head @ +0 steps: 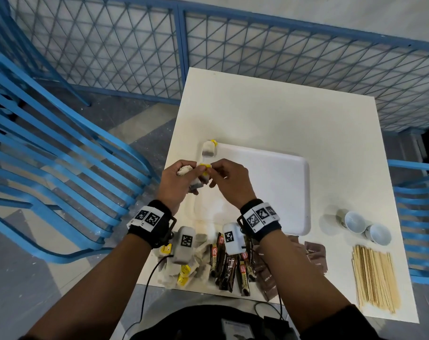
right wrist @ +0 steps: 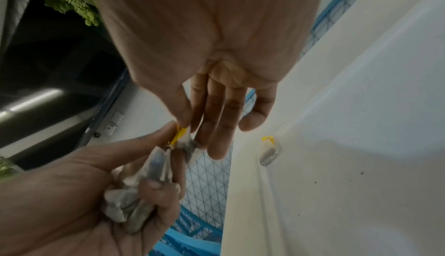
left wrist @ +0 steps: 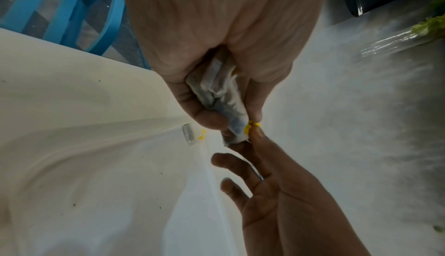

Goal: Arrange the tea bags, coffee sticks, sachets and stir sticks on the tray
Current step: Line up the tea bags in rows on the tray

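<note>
One tea bag [head: 208,148] is placed at the tray [head: 270,187] corner. A bunch of tea bags [head: 195,182] is clenched in the left hand [head: 176,185]; one yellow tag [head: 205,166] is pinched by the right hand [head: 229,181] fingers [right wrist: 185,115]. Coffee sticks [head: 229,268], sachets [head: 314,256] and stir sticks [head: 374,276] are left on the surface [head: 270,114].

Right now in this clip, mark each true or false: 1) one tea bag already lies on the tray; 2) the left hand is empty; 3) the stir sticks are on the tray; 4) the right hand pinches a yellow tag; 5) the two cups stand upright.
1) True. One tea bag lies at the far left corner of the tray.
2) False. The left hand grips a bunch of tea bags.
3) False. The stir sticks lie on the table, right of the tray.
4) True. The right hand pinches the yellow tag of a bag in the bunch.
5) False. Both cups lie on their sides.
</note>
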The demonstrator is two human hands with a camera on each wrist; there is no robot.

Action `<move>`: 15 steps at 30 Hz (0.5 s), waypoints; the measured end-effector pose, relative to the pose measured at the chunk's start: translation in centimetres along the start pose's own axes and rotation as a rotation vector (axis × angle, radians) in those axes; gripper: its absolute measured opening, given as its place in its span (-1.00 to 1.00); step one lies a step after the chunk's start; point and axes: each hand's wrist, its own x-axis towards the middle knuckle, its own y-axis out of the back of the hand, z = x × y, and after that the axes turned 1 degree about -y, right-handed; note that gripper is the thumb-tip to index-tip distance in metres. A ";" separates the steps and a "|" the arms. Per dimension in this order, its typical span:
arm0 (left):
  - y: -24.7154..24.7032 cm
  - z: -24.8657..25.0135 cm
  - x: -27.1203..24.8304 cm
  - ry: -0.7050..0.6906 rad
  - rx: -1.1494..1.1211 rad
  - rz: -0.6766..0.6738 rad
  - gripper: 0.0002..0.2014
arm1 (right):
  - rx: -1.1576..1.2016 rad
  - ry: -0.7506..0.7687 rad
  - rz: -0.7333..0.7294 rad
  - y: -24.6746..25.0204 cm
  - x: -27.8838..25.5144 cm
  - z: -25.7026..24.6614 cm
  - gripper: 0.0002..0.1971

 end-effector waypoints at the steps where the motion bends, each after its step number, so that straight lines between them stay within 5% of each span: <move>1: 0.1 0.0 0.0 0.011 -0.001 -0.004 -0.89 | 0.003 0.002 0.017 -0.1 0.1 0.1 -0.92; 6: 0.8 -0.8 0.6 0.061 0.051 -0.036 -0.78 | 0.018 -0.021 0.072 -0.4 0.6 0.5 -0.93; 15: 1.0 -1.4 2.4 0.126 0.049 0.021 -0.90 | 0.046 -0.175 0.019 -0.6 2.9 1.5 -0.89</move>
